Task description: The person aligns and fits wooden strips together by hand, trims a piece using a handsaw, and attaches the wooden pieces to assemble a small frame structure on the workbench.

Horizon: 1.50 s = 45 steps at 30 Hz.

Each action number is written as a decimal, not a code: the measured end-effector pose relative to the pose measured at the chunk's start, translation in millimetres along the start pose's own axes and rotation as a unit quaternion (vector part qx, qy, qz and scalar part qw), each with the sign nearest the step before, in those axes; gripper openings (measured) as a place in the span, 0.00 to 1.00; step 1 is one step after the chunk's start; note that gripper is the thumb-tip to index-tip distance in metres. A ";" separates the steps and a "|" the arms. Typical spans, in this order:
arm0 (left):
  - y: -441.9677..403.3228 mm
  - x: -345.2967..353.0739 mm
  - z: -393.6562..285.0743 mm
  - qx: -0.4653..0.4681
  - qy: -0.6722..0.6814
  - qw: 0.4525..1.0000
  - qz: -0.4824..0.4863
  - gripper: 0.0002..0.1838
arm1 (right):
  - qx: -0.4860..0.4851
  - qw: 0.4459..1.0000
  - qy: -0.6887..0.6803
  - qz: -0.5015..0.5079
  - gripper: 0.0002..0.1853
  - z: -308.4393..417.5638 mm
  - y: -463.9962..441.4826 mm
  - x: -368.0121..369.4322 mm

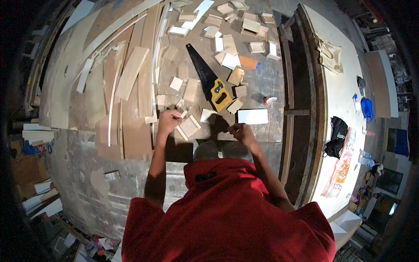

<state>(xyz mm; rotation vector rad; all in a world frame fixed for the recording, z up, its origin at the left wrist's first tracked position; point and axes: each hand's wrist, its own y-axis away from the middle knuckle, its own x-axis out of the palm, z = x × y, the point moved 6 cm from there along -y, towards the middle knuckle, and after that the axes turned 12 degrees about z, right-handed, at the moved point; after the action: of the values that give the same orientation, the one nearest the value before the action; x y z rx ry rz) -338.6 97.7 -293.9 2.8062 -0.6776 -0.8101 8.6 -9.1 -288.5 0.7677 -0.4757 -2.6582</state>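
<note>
My left hand (168, 120) is closed, its fingertips pinched beside small wood bits (183, 114) near the table's front edge. Whatever it grips is too small to make out. Just right of it lies a small wooden panel (189, 127) with pale strips along two sides. My right hand (243, 133) is also closed, thumb and finger together over the table's edge; what they hold is hidden. Beyond it rests a white rectangular board (252, 116). A handsaw (211, 83) with a yellow handle lies between and past both hands, its dark blade pointing away.
Several small wooden assemblies (251, 26) are scattered at the table's far side. Long boards and strips (133, 72) lie on the left. An orange-brown piece (248, 63) sits near the middle. At right, a pale surface holds a black bag (337, 136) and a blue item (368, 109).
</note>
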 end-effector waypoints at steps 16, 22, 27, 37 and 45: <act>-4.1 20.9 -0.6 -0.029 -0.048 0.997 0.045 0.14 | 0.042 0.998 0.018 0.040 0.21 6.3 -3.1 -2.5; -3.3 23.9 -1.2 -0.021 -0.085 0.995 0.042 0.13 | 0.041 0.998 0.010 0.057 0.21 12.8 -3.4 -3.6; -2.3 24.1 -5.9 -0.024 -0.099 0.993 0.053 0.12 | 0.038 0.998 0.020 0.049 0.20 13.5 -4.3 -5.0; -1.9 25.0 -6.5 -0.038 -0.100 0.992 0.060 0.12 | 0.053 0.996 0.005 0.068 0.19 12.1 -5.3 -4.8; -4.1 28.4 0.1 -0.032 -0.103 0.992 0.058 0.13 | -0.006 0.998 0.045 0.041 0.18 -3.9 -12.7 1.2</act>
<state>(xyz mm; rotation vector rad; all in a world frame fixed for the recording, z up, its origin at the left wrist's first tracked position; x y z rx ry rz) -315.6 88.3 -308.3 2.6207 -0.8220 -1.0885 7.0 0.8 -297.2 0.8429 -0.4581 -2.5357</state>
